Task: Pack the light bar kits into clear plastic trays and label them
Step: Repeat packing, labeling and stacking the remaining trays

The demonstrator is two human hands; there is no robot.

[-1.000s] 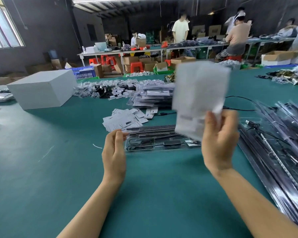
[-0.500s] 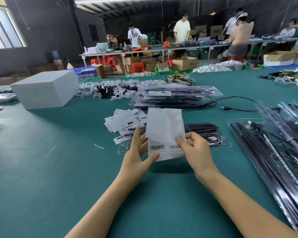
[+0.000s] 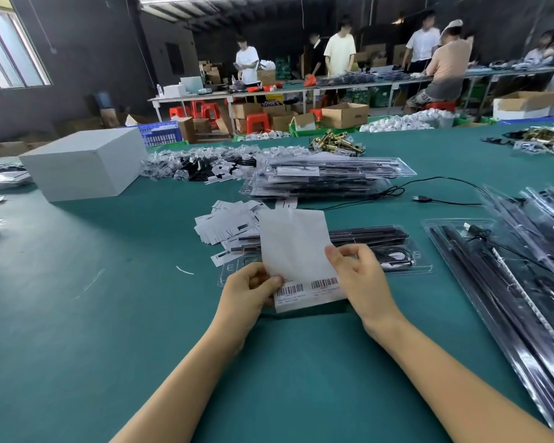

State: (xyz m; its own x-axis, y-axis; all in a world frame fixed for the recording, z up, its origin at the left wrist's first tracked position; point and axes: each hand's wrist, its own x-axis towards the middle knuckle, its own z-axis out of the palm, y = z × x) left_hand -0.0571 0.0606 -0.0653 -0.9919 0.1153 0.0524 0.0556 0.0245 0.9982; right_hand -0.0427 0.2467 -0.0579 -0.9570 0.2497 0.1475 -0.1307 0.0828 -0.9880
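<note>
A white label backing sheet (image 3: 296, 247) with two barcode labels along its lower edge is held upright over the green table. My left hand (image 3: 249, 290) pinches the sheet's lower left corner at a barcode label. My right hand (image 3: 359, 279) grips the sheet's right edge. Behind the sheet lies a clear plastic tray (image 3: 397, 251) holding black light bars and a coiled cable. A stack of packed trays (image 3: 327, 177) sits further back. Loose white labels (image 3: 224, 225) lie scattered left of the tray.
A white box (image 3: 84, 163) stands at the back left. More clear trays with black bars (image 3: 531, 270) are piled along the right. A black USB cable (image 3: 429, 196) crosses the table. Bagged small parts (image 3: 199, 163) lie behind. People work at far benches.
The sheet came down from high in my right hand to just above the table. My left hand came onto it, and now pinches its lower left corner.
</note>
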